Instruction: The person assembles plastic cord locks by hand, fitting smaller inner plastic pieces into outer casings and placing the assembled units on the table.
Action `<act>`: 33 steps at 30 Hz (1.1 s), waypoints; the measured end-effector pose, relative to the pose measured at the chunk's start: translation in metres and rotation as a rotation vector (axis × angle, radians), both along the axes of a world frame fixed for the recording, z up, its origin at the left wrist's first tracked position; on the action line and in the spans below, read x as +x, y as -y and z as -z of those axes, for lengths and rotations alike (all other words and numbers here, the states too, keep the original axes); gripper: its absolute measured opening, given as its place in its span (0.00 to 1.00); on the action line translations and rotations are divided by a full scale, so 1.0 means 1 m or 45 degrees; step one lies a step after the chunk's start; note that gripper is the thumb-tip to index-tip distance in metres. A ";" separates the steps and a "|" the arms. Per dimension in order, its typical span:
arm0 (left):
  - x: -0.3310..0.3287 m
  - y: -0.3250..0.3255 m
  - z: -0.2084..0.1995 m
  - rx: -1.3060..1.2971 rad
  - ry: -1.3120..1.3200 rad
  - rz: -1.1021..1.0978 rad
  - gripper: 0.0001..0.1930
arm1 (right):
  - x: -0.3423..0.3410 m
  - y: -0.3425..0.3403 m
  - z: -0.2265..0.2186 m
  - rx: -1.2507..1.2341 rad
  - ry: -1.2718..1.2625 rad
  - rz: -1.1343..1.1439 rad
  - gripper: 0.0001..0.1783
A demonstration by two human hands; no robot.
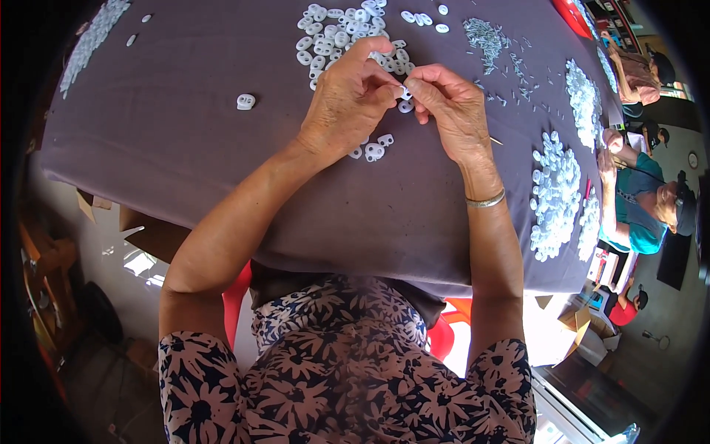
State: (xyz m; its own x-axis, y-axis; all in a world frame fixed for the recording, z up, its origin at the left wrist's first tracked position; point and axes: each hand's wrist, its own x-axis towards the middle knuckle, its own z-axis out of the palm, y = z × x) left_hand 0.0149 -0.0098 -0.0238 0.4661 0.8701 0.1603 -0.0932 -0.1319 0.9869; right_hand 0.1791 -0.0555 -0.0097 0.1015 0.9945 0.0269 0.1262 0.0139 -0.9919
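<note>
Across our dark tabletop (355, 214), the pile of white oval pieces (340, 37) spreads just beyond our work. Our left hand (336, 96) and right hand (457, 111) meet at its near edge, fingers narrowed in pinches on a small white piece (406, 93) between them. We'd do well to steady it with one pinch, work gently with the other, and leave the slim metal bits (486, 43) undisturbed.

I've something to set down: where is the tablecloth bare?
The tablecloth is mostly bare left of the left hand, around one white piece, and between the forearms, from some loose pieces to the near edge. Beyond the hands white pieces crowd it; farther right, metal bits and white piles.
</note>
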 end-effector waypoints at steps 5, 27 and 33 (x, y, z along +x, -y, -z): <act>0.004 0.003 0.005 0.009 0.003 -0.082 0.21 | -0.008 0.001 -0.007 0.019 0.160 0.047 0.06; 0.002 -0.001 -0.001 -0.067 0.023 -0.068 0.14 | -0.011 0.000 -0.015 -0.101 -0.035 0.163 0.09; -0.001 -0.008 -0.003 -0.008 0.136 -0.110 0.14 | 0.006 0.006 -0.020 -0.158 0.018 0.142 0.07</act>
State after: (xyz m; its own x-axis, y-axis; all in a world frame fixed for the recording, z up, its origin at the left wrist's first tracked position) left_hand 0.0140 -0.0016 -0.0205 0.3699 0.9075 0.1992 -0.1862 -0.1376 0.9728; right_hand 0.1850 -0.0615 0.0102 0.2120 0.9728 -0.0930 0.1338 -0.1232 -0.9833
